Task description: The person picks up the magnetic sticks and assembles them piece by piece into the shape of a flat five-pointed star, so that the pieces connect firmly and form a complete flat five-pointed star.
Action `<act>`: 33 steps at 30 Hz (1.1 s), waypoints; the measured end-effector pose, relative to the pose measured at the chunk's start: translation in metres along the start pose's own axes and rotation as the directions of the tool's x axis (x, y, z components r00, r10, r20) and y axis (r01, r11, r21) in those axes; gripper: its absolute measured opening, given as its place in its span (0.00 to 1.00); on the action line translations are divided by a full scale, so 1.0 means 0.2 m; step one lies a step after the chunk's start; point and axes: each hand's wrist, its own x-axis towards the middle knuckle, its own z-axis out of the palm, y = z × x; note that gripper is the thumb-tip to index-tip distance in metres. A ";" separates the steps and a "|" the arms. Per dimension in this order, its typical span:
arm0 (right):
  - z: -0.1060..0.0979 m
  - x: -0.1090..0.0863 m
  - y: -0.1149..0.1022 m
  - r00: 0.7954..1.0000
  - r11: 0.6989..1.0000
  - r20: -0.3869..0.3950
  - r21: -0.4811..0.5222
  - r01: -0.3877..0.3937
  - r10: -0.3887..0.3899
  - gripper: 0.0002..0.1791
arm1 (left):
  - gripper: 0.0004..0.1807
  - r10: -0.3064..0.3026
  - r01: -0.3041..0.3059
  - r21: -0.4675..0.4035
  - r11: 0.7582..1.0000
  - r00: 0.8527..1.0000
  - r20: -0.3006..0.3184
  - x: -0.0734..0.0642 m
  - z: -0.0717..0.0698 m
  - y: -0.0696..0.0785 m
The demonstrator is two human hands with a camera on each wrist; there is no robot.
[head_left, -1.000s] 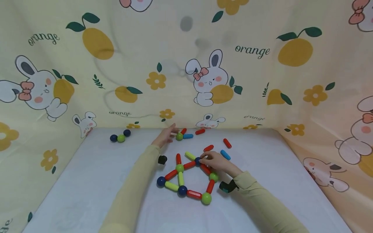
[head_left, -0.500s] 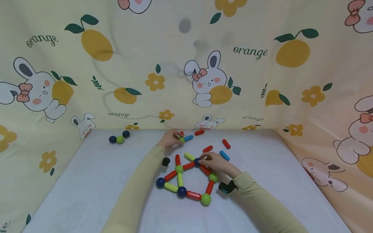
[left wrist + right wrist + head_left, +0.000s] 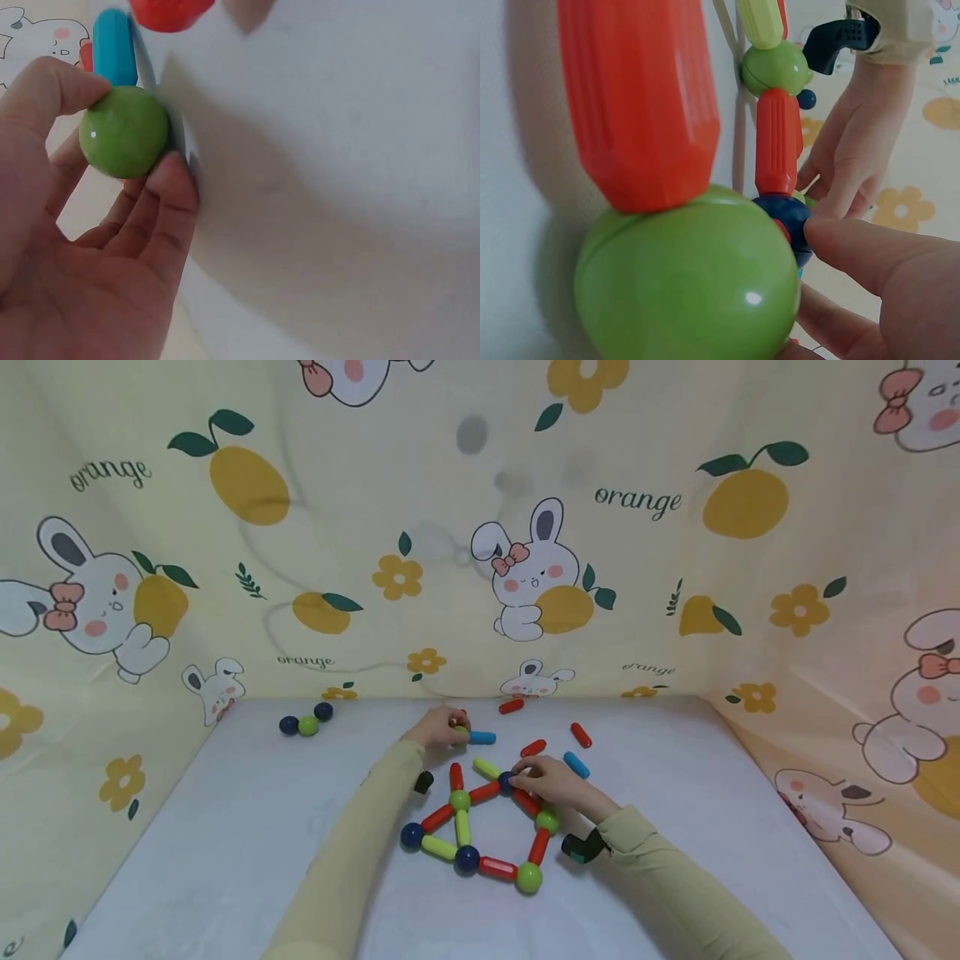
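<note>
My left hand [image 3: 437, 728] pinches a green ball [image 3: 124, 133] between thumb and fingertips. A blue magnetic rod [image 3: 482, 738] extends from that ball, and a red rod shows partly behind the fingers. My right hand [image 3: 553, 779] pinches a dark blue ball [image 3: 784, 214] at the far corner of a flat frame of rods and balls. Red rods and a yellow-green rod [image 3: 486, 767] meet at this ball. A green ball [image 3: 529, 877] forms the frame's near right corner, and another dark blue ball [image 3: 412, 836] its left tip.
Loose red rods [image 3: 581, 735] and a blue rod [image 3: 577, 765] lie beyond the right hand. Another red rod [image 3: 512, 706] is near the back edge. At the back left sit two dark blue balls with a green ball [image 3: 308, 726] between them. Patterned cloth [image 3: 450, 527] hangs behind.
My left hand has closed on the green ball and drawn it slightly nearer, its blue and red rods moving along. The right hand keeps its hold on the dark blue ball.
</note>
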 end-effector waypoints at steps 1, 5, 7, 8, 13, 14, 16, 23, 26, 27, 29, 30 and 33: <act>0.00 0.00 0.00 1.000 1.000 -0.001 -0.004 0.000 0.000 0.17 | 0.06 -0.001 0.001 0.000 1.000 1.000 0.007 0.00 0.01 0.00; 0.01 -0.01 0.00 1.000 1.000 -0.006 -0.015 0.004 -0.004 0.17 | 0.03 0.010 -0.010 0.004 1.000 1.000 -0.003 0.02 0.02 -0.02; 0.02 -0.01 0.00 1.000 1.000 -0.009 -0.016 0.000 0.000 0.17 | 0.02 0.016 -0.016 -0.007 1.000 1.000 -0.016 0.01 0.02 -0.02; 0.02 -0.01 0.00 1.000 1.000 -0.010 -0.017 -0.002 0.002 0.17 | 0.02 0.018 -0.018 -0.009 1.000 1.000 -0.021 0.00 0.02 -0.02; 0.01 -0.01 0.00 1.000 1.000 -0.013 -0.017 -0.013 0.013 0.17 | 0.08 -0.006 0.006 -0.037 0.999 1.000 -0.009 -0.04 0.00 -0.01; 0.01 -0.01 0.00 1.000 1.000 -0.013 -0.017 -0.014 0.013 0.17 | 0.09 -0.006 0.006 -0.038 0.999 1.000 -0.006 -0.04 -0.01 -0.01; 0.01 -0.01 0.00 1.000 1.000 -0.014 -0.016 -0.015 0.015 0.17 | 0.10 -0.003 0.003 -0.041 0.999 1.000 -0.003 -0.05 -0.02 -0.01; 0.00 0.00 0.00 1.000 1.000 -0.016 -0.016 -0.008 0.008 0.17 | 0.12 0.001 -0.001 -0.039 0.999 1.000 0.008 -0.02 -0.05 -0.06; 0.00 0.00 0.00 1.000 1.000 -0.014 -0.012 -0.009 0.008 0.17 | 0.15 -0.021 0.022 -0.073 0.997 1.000 0.019 -0.01 -0.05 -0.09; 0.00 -0.01 0.00 1.000 1.000 -0.014 -0.010 -0.010 0.010 0.17 | 0.16 -0.017 0.018 -0.081 0.997 1.000 0.014 -0.02 -0.05 -0.09; 0.00 -0.01 0.00 1.000 1.000 -0.015 -0.009 -0.014 0.014 0.17 | 0.18 -0.020 0.019 -0.101 0.995 1.000 -0.007 -0.03 -0.05 -0.08; 0.00 -0.01 0.00 1.000 1.000 -0.014 -0.010 -0.013 0.013 0.17 | 0.18 -0.019 0.017 -0.115 0.993 1.000 -0.016 -0.05 -0.05 -0.08; 0.00 -0.01 0.00 1.000 1.000 -0.011 -0.009 -0.012 0.011 0.17 | 0.17 -0.019 0.015 -0.180 0.984 1.000 -0.018 -0.10 -0.05 -0.06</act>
